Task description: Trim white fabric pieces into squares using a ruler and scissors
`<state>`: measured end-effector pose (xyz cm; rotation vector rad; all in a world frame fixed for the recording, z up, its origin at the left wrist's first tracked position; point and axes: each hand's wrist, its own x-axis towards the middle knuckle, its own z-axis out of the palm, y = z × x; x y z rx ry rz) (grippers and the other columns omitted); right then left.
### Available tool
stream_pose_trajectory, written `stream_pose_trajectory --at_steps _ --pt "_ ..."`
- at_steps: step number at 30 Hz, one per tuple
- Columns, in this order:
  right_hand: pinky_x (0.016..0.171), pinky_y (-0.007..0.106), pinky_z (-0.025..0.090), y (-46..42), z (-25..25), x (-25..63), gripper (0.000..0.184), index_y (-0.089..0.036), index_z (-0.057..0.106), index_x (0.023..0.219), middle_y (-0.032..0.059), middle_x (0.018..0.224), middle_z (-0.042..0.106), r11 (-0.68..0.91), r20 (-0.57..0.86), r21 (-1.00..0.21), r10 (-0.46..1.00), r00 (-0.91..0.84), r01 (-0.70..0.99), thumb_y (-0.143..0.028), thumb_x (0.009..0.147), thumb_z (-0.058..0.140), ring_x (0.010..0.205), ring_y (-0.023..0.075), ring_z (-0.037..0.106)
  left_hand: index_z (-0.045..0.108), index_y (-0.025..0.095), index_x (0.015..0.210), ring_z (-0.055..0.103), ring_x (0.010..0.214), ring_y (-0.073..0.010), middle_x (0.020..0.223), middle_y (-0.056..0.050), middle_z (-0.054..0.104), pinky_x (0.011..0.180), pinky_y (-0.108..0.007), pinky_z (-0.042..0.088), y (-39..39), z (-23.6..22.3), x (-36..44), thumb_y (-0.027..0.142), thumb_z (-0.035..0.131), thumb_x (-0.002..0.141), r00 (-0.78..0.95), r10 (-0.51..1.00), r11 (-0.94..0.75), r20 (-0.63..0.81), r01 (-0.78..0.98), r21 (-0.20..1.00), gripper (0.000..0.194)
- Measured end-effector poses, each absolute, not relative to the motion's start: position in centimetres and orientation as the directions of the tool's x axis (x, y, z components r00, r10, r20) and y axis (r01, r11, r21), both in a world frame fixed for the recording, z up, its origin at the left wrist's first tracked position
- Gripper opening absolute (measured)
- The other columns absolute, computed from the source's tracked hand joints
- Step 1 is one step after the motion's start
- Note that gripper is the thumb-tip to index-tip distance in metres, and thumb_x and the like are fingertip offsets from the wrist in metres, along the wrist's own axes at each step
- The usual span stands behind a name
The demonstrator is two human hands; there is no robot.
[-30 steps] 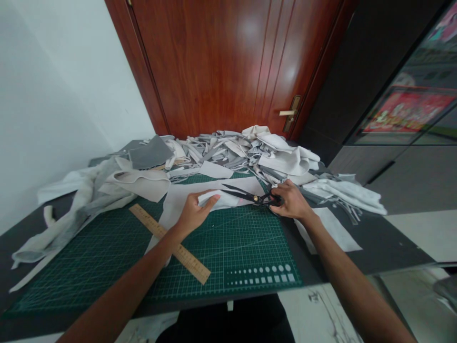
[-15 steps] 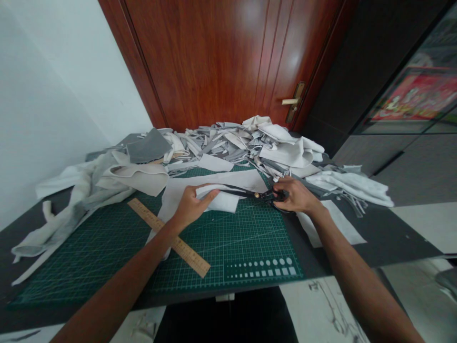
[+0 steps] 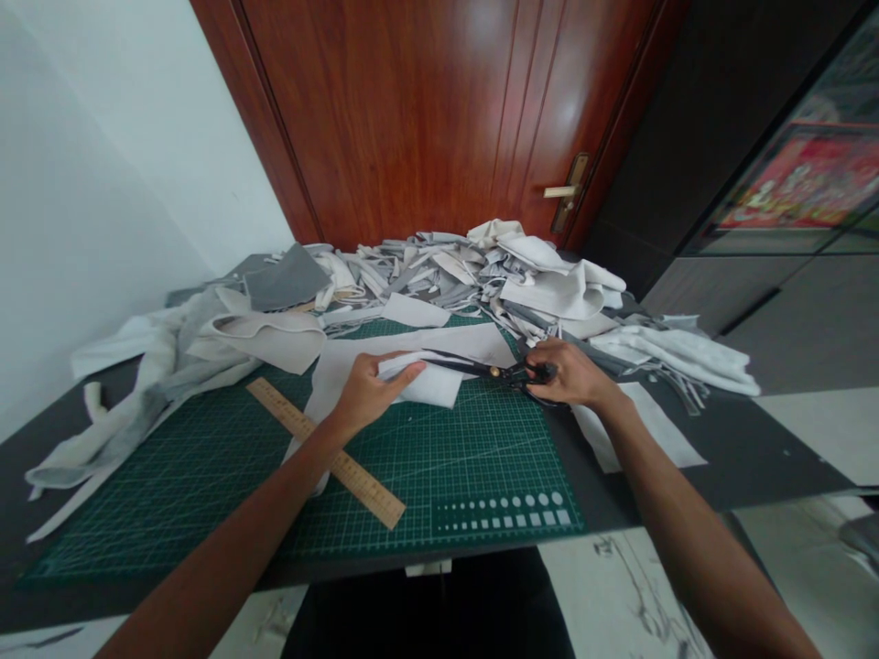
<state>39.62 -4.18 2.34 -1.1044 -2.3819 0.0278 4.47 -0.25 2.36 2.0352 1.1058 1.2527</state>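
Note:
My left hand (image 3: pixel 374 392) pinches a small white fabric piece (image 3: pixel 434 386) between thumb and fingers, above the mat. My right hand (image 3: pixel 564 371) is wrapped round the handles of black scissors (image 3: pixel 495 372). Their blades point left and lie along the upper edge of the held piece, close to my left fingers. Whether the blades grip the fabric is hard to make out. Beneath lies a larger white fabric sheet (image 3: pixel 473 343) on the green cutting mat (image 3: pixel 481 458). A wooden ruler (image 3: pixel 363 490) rests diagonally on the mat, partly under my left forearm.
A heap of grey and white fabric scraps (image 3: pixel 439 270) runs along the table's back, against the wooden door (image 3: pixel 412 110). Rolled pale fabric (image 3: pixel 144 394) lies at the left. Beside my right forearm is a white fabric square (image 3: pixel 659 430). A dark cabinet (image 3: pixel 742 311) stands at the right.
The scissors' blades, apart a second ago, have come together along the fabric piece. That piece now hangs lower at its right end. The view has shifted slightly; both hands keep their holds.

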Motion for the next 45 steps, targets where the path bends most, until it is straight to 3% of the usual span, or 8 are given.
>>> stream_pose_trajectory --at_steps 6,16,21,30,37,45 --pt "0.066 0.031 0.035 -4.29 2.62 39.65 0.029 -0.022 0.053 0.069 0.0008 0.065 0.053 0.671 0.436 -0.24 0.72 -0.54 0.701 -0.041 0.088 0.065 0.062 0.0176 0.05 0.08 0.016 0.092 0.077 0.085 -0.0259 0.093 -0.009 0.083 0.079 -0.032 0.063 -0.33 2.03 4.59 0.048 0.075 0.082 0.23 0.832 -0.555 0.505 0.343 0.758 0.034" --pt "0.068 0.031 0.037 -4.7 3.08 39.32 0.029 -0.023 0.051 0.065 -0.0001 0.062 0.054 0.659 0.425 -0.244 0.732 -0.532 0.712 -0.035 0.085 0.067 0.061 0.0171 0.05 0.077 0.015 0.087 0.072 0.074 -0.0229 0.082 -0.007 0.08 0.063 -0.028 0.058 -0.62 2.73 4.66 0.047 0.072 0.081 0.244 0.862 -0.505 0.445 0.326 0.799 0.033" --pt "0.069 0.032 0.036 -4.58 2.72 39.62 0.028 -0.022 0.054 0.065 0.0003 0.063 0.054 0.656 0.439 -0.218 0.727 -0.529 0.722 -0.035 0.085 0.068 0.062 0.0177 0.051 0.078 0.015 0.09 0.071 0.072 -0.0227 0.083 -0.008 0.08 0.064 -0.029 0.058 -0.57 2.66 4.73 0.046 0.072 0.082 0.25 0.857 -0.513 0.451 0.316 0.798 0.033" --pt "0.069 0.032 0.036 -4.75 2.89 39.65 0.033 -0.022 0.054 0.064 -0.0003 0.062 0.053 0.646 0.443 -0.192 0.729 -0.522 0.739 -0.04 0.088 0.067 0.061 0.017 0.05 0.078 0.017 0.092 0.074 0.085 -0.0255 0.093 -0.009 0.081 0.076 -0.032 0.06 -0.57 2.6 4.71 0.045 0.073 0.082 0.254 0.855 -0.513 0.452 0.291 0.808 0.03" --pt "0.069 0.033 0.034 -4.8 2.96 39.57 0.031 -0.022 0.053 0.063 0.0002 0.062 0.052 0.64 0.437 -0.169 0.731 -0.525 0.75 -0.038 0.085 0.067 0.061 0.0178 0.048 0.077 0.016 0.085 0.071 0.071 -0.0224 0.079 -0.007 0.079 0.062 -0.028 0.057 -0.43 2.38 4.71 0.049 0.076 0.079 0.217 0.872 -0.487 0.438 0.321 0.812 0.033" --pt "0.073 0.036 0.032 -5.05 3.06 39.03 0.027 -0.022 0.055 0.064 0.0011 0.065 0.053 0.624 0.406 -0.124 0.741 -0.535 0.771 -0.039 0.08 0.068 0.064 0.0188 0.047 0.076 0.015 0.083 0.071 0.07 -0.023 0.073 -0.005 0.076 0.061 -0.029 0.058 -0.51 2.48 4.72 0.052 0.076 0.077 0.242 0.865 -0.5 0.44 0.343 0.795 0.037"
